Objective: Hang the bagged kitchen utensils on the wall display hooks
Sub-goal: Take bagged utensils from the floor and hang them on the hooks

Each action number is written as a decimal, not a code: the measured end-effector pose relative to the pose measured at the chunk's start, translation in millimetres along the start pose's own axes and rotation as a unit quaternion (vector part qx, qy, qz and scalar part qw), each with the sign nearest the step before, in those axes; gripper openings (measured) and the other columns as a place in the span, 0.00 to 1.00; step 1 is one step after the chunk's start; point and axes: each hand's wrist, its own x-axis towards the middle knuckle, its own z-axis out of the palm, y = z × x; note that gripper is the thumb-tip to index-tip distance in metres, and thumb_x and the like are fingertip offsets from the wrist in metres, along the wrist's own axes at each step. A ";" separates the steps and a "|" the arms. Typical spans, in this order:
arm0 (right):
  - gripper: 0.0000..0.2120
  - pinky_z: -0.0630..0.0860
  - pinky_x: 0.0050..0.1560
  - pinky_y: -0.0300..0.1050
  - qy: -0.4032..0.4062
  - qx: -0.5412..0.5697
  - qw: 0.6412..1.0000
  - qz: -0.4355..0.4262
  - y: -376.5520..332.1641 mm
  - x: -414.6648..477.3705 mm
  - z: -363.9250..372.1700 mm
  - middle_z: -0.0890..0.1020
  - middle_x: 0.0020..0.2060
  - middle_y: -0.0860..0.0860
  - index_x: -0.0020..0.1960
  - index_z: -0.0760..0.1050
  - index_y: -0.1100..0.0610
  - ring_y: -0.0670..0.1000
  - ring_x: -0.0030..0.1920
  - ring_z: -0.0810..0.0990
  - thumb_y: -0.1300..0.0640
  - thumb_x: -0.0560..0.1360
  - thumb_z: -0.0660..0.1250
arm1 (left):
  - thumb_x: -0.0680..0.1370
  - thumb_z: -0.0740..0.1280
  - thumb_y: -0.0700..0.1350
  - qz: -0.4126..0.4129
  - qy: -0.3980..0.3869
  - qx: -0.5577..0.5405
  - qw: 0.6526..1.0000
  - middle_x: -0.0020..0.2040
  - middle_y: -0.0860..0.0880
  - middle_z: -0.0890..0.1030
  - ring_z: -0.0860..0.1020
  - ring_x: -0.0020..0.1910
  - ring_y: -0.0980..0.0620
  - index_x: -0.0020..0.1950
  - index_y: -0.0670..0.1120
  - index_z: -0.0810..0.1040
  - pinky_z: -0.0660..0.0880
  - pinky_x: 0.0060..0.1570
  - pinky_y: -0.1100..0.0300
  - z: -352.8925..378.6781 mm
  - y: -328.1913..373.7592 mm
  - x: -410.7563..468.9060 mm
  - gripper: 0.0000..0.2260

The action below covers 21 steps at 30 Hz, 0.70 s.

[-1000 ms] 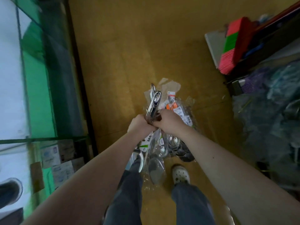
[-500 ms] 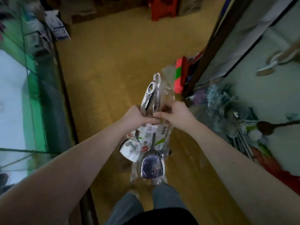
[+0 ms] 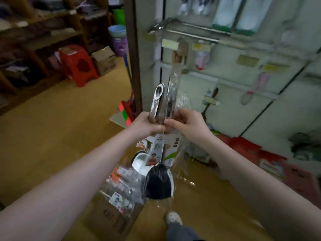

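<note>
Frame centre: left hand (image 3: 145, 124) grips bagged shiny steel utensils (image 3: 155, 103) by their handles; right hand (image 3: 189, 124) pinches their clear plastic bag (image 3: 183, 101). Open tan floor (image 3: 52, 136) left; blurred pale wall panel (image 3: 234, 94) crowds right.

The person is wearing grey-blue trousers (image 3: 180, 232), one leg showing at the bottom edge, and a white clog-style shoe (image 3: 173, 217) dotted with small dark specks. The left forearm (image 3: 86, 171) and right forearm (image 3: 251, 171) are showing bare down to the left hand (image 3: 147, 124) and right hand (image 3: 190, 126).
</note>
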 end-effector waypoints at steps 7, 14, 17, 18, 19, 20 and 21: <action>0.20 0.73 0.47 0.43 0.243 -0.046 0.968 -0.036 12.0 -64.1 -101.3 0.70 0.44 0.47 0.45 0.68 0.53 0.46 0.42 0.70 0.38 0.67 0.66 | 0.71 0.74 0.46 0.057 -0.088 0.010 0.995 0.28 0.56 0.78 0.73 0.26 0.62 0.49 0.38 0.82 0.68 0.31 0.70 80.6 85.2 1.6 0.13; 0.31 0.65 0.66 0.44 0.361 -0.034 0.932 0.007 50.9 -138.1 -227.3 0.68 0.64 0.48 0.70 0.63 0.54 0.45 0.64 0.66 0.41 0.73 0.67 | 0.69 0.76 0.49 0.100 -0.199 0.081 0.971 0.39 0.41 0.81 0.74 0.32 0.54 0.49 0.34 0.81 0.70 0.32 0.67 205.0 158.9 6.0 0.19; 0.34 0.69 0.62 0.43 0.320 0.005 0.946 0.041 79.7 -179.0 -274.0 0.70 0.66 0.46 0.71 0.62 0.51 0.42 0.61 0.69 0.37 0.71 0.66 | 0.69 0.76 0.45 0.133 -0.241 0.094 0.957 0.38 0.47 0.83 0.79 0.34 0.57 0.48 0.43 0.81 0.73 0.34 0.67 271.1 190.5 1.0 0.11; 0.35 0.71 0.62 0.47 0.308 0.018 0.950 0.045 90.0 -192.7 -289.4 0.72 0.64 0.47 0.70 0.63 0.50 0.43 0.60 0.71 0.34 0.69 0.66 | 0.68 0.77 0.44 0.141 -0.247 0.093 0.954 0.38 0.47 0.83 0.80 0.36 0.55 0.49 0.46 0.79 0.75 0.36 0.64 293.9 200.7 -1.7 0.13; 0.33 0.74 0.61 0.51 0.298 0.032 0.953 0.047 101.2 -207.2 -304.8 0.75 0.61 0.47 0.67 0.65 0.48 0.46 0.59 0.74 0.33 0.69 0.65 | 0.67 0.77 0.43 0.148 -0.252 0.087 0.952 0.37 0.47 0.82 0.80 0.35 0.54 0.49 0.47 0.77 0.75 0.36 0.62 317.7 210.3 -4.6 0.14; 0.30 0.75 0.59 0.55 0.291 0.048 0.954 0.049 112.8 -221.2 -319.7 0.77 0.58 0.48 0.65 0.67 0.47 0.48 0.57 0.76 0.33 0.69 0.65 | 0.67 0.77 0.41 0.157 -0.256 0.078 0.951 0.35 0.47 0.81 0.79 0.33 0.54 0.47 0.48 0.75 0.75 0.35 0.62 341.0 218.2 -6.7 0.15; 0.24 0.76 0.58 0.56 0.288 0.064 0.954 0.051 123.7 -235.5 -334.9 0.78 0.54 0.48 0.61 0.68 0.46 0.49 0.55 0.78 0.36 0.71 0.65 | 0.67 0.77 0.39 0.167 -0.264 0.067 0.948 0.34 0.48 0.80 0.79 0.32 0.55 0.45 0.48 0.74 0.75 0.34 0.62 364.7 225.7 -8.9 0.15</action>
